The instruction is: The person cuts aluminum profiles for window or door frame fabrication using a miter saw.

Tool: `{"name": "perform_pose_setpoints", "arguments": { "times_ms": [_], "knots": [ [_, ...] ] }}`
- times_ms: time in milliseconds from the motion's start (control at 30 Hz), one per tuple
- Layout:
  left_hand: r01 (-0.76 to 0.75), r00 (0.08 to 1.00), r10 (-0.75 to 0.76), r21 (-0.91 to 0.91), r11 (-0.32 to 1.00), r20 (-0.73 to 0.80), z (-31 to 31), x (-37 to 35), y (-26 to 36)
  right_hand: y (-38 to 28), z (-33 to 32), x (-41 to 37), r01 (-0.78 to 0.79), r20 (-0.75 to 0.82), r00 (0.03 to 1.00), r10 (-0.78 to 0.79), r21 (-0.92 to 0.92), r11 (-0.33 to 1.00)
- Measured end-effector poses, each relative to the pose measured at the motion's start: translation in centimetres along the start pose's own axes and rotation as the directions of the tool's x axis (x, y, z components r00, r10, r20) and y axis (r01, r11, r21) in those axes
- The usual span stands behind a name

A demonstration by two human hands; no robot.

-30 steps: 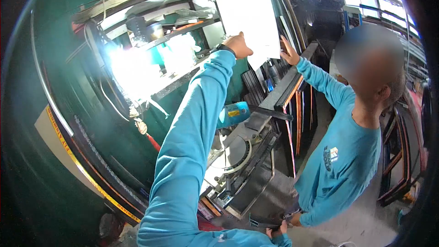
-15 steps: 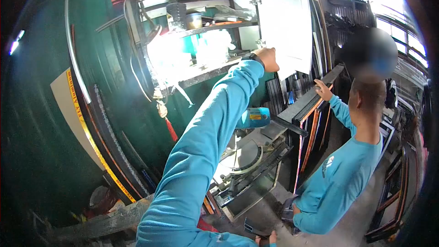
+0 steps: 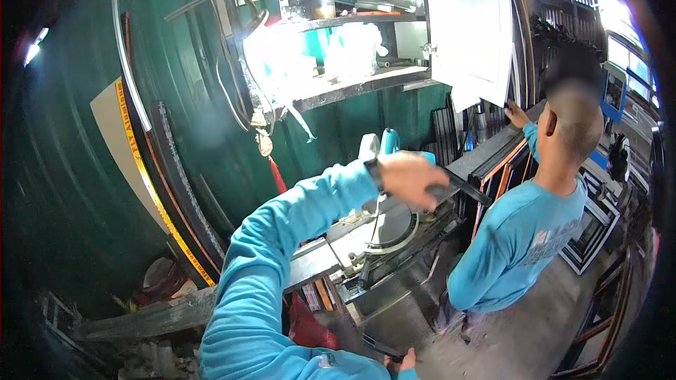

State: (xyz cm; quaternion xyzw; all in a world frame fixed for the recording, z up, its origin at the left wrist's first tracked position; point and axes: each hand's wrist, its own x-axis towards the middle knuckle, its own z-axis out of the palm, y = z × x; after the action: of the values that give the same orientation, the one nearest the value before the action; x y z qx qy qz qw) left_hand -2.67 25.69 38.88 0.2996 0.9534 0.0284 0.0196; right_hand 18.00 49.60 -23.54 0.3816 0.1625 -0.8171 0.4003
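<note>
the person's left hand (image 3: pixel 414 180), a dark band at its wrist, hangs palm down in front of the teal-and-grey saw (image 3: pixel 389 142), with its fingers loosely spread and nothing visible in the grip. from where i stand i cannot tell whether it touches the machine. down by the body, the right hand (image 3: pixel 406 360) shows only in part at the lower edge; a thin dark strip (image 3: pixel 378 345) runs up to its fingers and seems held there, though i can't make out how tightly.

the saw sits on its bench below the wall cabinet, its round turntable (image 3: pixel 394 229) showing beneath the left forearm, and a long dark bar (image 3: pixel 466 187) slants away to the right of the hand. the cabinet (image 3: pixel 355 89) has its white door (image 3: pixel 468 28) swung out, with jars and bits on the shelves under a harsh glare. a red tassel (image 3: pixel 277 176) dangles from its near corner.

to the right a co-worker (image 3: pixel 521 246) in a teal shirt faces away, one hand (image 3: pixel 516 115) raised near the door's lower corner.
</note>
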Motion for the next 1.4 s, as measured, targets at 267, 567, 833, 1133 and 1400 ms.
{"name": "perform_pose_setpoints", "arguments": {
  "times_ms": [267, 567, 833, 1133, 1400],
  "knots": [
    [-0.165, 0.937, 0.163, -0.021, 0.986, 0.308, 11.2, -9.5, -3.4, 3.7, 11.9, -6.0, 0.117, 0.291, 0.948, -0.132, 0.069, 0.991],
    [0.605, 0.791, -0.564, -0.17, 0.778, 0.235, 25.9, -25.2, -25.7, 6.3, 16.1, -6.9, 0.252, -0.029, 0.967, -0.252, 0.012, 0.968],
    [0.58, 0.64, -0.728, -0.467, 0.667, -0.245, 36.4, -25.3, -33.1, 10.2, 20.0, -8.2, 0.384, -0.005, 0.922, -0.386, -0.107, 0.917],
    [0.804, 0.493, -0.868, -0.355, 0.477, -0.048, 42.9, -20.2, -43.5, 14.0, 25.1, -8.1, 0.538, 0.212, 0.839, -0.502, -0.177, 0.824],
    [0.677, 0.65, -0.758, -0.405, 0.614, -0.064, 47.1, -19.9, -47.9, 15.2, 27.6, -5.5, 0.572, 0.282, 0.81, -0.515, -0.186, 0.799]
  ]
}}
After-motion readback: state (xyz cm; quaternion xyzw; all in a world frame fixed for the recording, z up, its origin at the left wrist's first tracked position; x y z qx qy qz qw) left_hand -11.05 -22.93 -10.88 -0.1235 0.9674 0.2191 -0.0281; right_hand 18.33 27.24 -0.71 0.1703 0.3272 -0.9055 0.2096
